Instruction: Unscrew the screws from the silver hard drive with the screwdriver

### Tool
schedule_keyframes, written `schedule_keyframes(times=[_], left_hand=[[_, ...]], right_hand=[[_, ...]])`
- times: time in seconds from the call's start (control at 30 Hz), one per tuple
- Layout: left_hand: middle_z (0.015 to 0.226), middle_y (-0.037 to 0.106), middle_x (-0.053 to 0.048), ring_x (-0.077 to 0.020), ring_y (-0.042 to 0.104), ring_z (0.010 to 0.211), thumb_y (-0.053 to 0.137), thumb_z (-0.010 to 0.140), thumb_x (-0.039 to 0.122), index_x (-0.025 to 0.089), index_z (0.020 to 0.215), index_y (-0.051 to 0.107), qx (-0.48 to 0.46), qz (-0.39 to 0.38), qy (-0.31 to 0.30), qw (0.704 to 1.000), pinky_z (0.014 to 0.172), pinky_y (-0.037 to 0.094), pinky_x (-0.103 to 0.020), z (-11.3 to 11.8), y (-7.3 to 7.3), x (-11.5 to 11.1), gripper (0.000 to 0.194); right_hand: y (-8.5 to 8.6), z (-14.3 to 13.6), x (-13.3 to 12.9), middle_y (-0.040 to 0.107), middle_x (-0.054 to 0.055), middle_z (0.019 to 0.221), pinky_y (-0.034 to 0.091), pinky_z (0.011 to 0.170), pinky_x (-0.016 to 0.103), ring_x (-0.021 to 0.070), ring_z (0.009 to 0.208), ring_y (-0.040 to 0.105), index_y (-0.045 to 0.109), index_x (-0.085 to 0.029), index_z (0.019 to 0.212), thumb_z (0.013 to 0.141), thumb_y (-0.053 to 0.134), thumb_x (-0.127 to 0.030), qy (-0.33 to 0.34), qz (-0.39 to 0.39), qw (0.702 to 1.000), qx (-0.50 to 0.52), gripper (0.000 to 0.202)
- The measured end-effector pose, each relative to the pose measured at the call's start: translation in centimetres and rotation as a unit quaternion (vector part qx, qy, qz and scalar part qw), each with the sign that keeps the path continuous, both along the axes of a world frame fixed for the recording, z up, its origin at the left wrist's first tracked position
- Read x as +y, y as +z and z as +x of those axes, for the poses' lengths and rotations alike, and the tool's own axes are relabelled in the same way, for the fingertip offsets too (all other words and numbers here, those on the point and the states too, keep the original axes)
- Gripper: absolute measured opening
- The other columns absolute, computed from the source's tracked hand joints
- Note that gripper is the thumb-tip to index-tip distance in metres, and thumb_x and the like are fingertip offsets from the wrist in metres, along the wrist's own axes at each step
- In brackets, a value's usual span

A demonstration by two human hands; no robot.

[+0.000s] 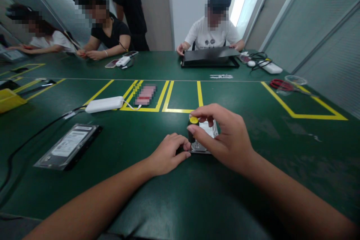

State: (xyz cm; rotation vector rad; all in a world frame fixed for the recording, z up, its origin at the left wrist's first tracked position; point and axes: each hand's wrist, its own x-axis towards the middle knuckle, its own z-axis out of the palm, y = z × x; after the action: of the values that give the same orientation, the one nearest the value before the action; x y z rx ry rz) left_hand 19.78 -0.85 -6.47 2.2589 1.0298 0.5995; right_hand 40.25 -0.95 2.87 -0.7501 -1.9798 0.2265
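A small hard drive point(206, 135) with a white label lies flat on the green table point(180, 191) in front of me. My right hand point(222, 135) arches over it, fingertips pinching a tool with a yellow cap point(194, 120) at the drive's far left corner. My left hand point(170, 153) rests on the table with curled fingers pressed against the drive's near left edge. Most of the drive is hidden under my right hand.
A second hard drive point(69, 145) lies to the left, with a black cable point(33, 135) beside it. A white power bank point(104, 104) sits by yellow floor-tape boxes point(182, 109). Other people sit across the table with a black laptop point(209, 58), phones and cables.
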Motion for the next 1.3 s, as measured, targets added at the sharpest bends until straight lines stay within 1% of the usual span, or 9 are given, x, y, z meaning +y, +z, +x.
schedule_keyframes(times=[0.17, 0.33, 0.43, 0.6, 0.8, 1.0, 1.13, 1.23, 1.3], left_hand=[[0.110, 0.066, -0.005, -0.0242, 0.057, 0.103, 0.061, 0.093, 0.031, 0.021, 0.102, 0.061, 0.001, 0.011, 0.000, 1.000, 0.095, 0.041, -0.042, -0.23, -0.57, -0.01, 0.013], [0.099, 0.065, -0.003, -0.0221, 0.058, 0.094, 0.061, 0.092, 0.028, 0.021, 0.097, 0.060, 0.000, 0.013, 0.005, 1.000, 0.088, 0.044, -0.038, -0.10, -0.27, -0.08, 0.009], [0.100, 0.065, -0.002, -0.0215, 0.058, 0.095, 0.062, 0.092, 0.027, 0.020, 0.095, 0.059, -0.006, 0.017, -0.001, 1.000, 0.090, 0.043, -0.038, -0.02, -0.22, -0.05, 0.007], [0.113, 0.066, -0.004, -0.0247, 0.057, 0.107, 0.062, 0.093, 0.029, 0.022, 0.103, 0.062, -0.002, 0.025, 0.002, 1.000, 0.099, 0.040, -0.042, -0.14, -0.66, -0.07, 0.012], [0.106, 0.066, -0.003, -0.0236, 0.058, 0.101, 0.061, 0.092, 0.028, 0.021, 0.100, 0.060, 0.000, 0.025, 0.006, 1.000, 0.094, 0.042, -0.041, -0.22, -0.51, -0.13, 0.010], [0.102, 0.067, -0.003, -0.0225, 0.059, 0.097, 0.062, 0.092, 0.028, 0.021, 0.095, 0.060, -0.001, 0.024, 0.002, 1.000, 0.093, 0.043, -0.039, -0.03, -0.20, -0.08, 0.008], [0.109, 0.067, -0.004, -0.0243, 0.058, 0.103, 0.062, 0.092, 0.029, 0.021, 0.101, 0.062, 0.001, 0.024, 0.004, 1.000, 0.095, 0.042, -0.041, -0.07, -0.39, -0.09, 0.012], [0.109, 0.067, -0.005, -0.0248, 0.058, 0.104, 0.061, 0.093, 0.030, 0.022, 0.100, 0.062, -0.002, 0.024, 0.008, 1.000, 0.095, 0.043, -0.041, -0.16, -0.56, -0.11, 0.011], [0.105, 0.067, -0.004, -0.0239, 0.059, 0.101, 0.061, 0.092, 0.029, 0.021, 0.097, 0.061, -0.002, 0.022, 0.010, 1.000, 0.094, 0.043, -0.041, -0.19, -0.57, -0.13, 0.009]], right_hand=[[-0.08, -0.15, -0.03, 0.071, 0.004, 0.093, 0.049, 0.075, 0.033, 0.0172, 0.085, 0.064, 0.065, -0.018, 0.100, 0.087, 0.062, -0.017, 0.024, -0.005, 1.000, 0.011, 0.013], [-0.03, -0.18, 0.34, 0.066, 0.004, 0.086, 0.050, 0.072, 0.032, 0.0174, 0.083, 0.061, 0.067, -0.019, 0.095, 0.085, 0.073, -0.027, 0.025, 0.011, 0.999, 0.024, 0.015], [0.05, -0.12, 0.29, 0.069, 0.004, 0.088, 0.050, 0.076, 0.033, 0.0175, 0.084, 0.062, 0.067, -0.019, 0.095, 0.087, 0.068, -0.022, 0.024, 0.004, 1.000, 0.015, 0.009], [0.09, -0.12, 0.07, 0.072, 0.004, 0.094, 0.050, 0.081, 0.036, 0.0175, 0.088, 0.065, 0.065, -0.019, 0.101, 0.087, 0.059, -0.013, 0.035, -0.003, 0.999, 0.013, 0.016], [-0.15, -0.24, 0.39, 0.066, 0.005, 0.088, 0.051, 0.074, 0.031, 0.0167, 0.085, 0.060, 0.067, -0.017, 0.096, 0.086, 0.071, -0.024, 0.024, 0.009, 0.999, 0.021, 0.013], [-0.27, -0.24, 0.07, 0.069, 0.003, 0.090, 0.050, 0.075, 0.032, 0.0155, 0.081, 0.062, 0.064, -0.018, 0.099, 0.086, 0.065, -0.017, -0.012, 0.010, 1.000, 0.017, 0.013], [-0.27, -0.23, -0.07, 0.071, 0.004, 0.093, 0.051, 0.077, 0.034, 0.0172, 0.085, 0.064, 0.064, -0.019, 0.100, 0.087, 0.059, -0.013, 0.010, -0.001, 1.000, 0.022, 0.016], [-0.31, -0.25, 0.17, 0.069, 0.005, 0.093, 0.050, 0.078, 0.034, 0.0186, 0.090, 0.063, 0.064, -0.019, 0.097, 0.085, 0.067, -0.018, 0.027, 0.005, 0.999, 0.033, 0.013], [-0.36, -0.29, 0.35, 0.067, 0.004, 0.090, 0.050, 0.077, 0.033, 0.0177, 0.088, 0.061, 0.064, -0.018, 0.095, 0.082, 0.073, -0.022, 0.023, 0.013, 0.999, 0.034, 0.016]])
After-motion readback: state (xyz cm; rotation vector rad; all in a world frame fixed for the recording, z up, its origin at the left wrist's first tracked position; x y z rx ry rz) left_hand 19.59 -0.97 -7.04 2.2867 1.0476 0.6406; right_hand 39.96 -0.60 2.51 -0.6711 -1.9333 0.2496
